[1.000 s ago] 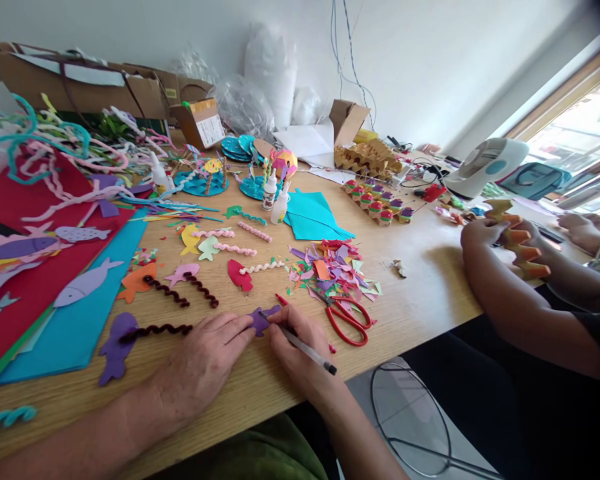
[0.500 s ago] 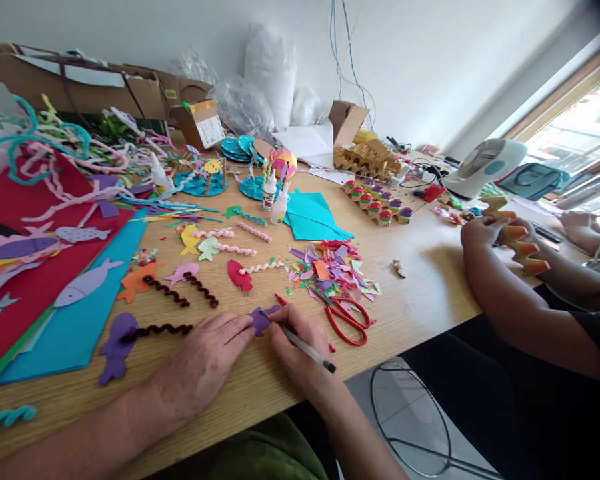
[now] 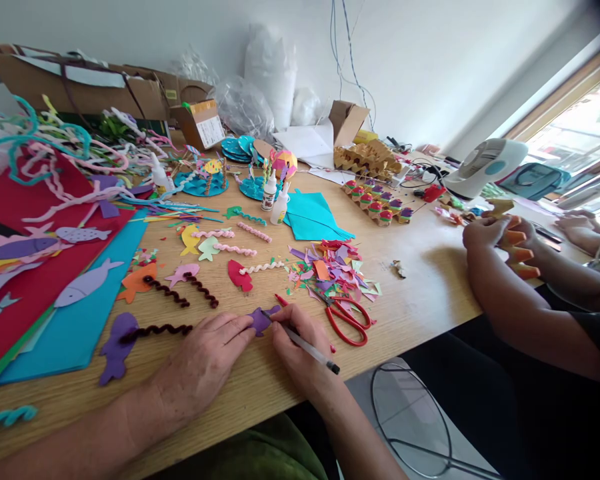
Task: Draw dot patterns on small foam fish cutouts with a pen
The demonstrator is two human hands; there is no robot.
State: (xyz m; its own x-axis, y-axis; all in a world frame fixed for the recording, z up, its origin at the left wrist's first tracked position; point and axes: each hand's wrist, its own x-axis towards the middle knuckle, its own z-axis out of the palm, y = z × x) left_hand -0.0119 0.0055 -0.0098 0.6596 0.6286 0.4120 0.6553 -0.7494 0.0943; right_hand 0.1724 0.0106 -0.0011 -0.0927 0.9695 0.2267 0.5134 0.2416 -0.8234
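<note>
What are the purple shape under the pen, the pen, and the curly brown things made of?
Purple shape: probably matte card or thin foam; it's flat and evenly coloured.
Pen: likely smooth plastic; its barrel looks pale and slightly see-through.
Curly brown things: seem like soft pipe cleaners, since they look fuzzy; any wire inside is hidden.

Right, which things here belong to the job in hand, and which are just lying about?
In use:
pen
purple piece at its tip

Probably just lying about:
red scissors
paper scraps
turquoise sheets
white fan-like device
</note>
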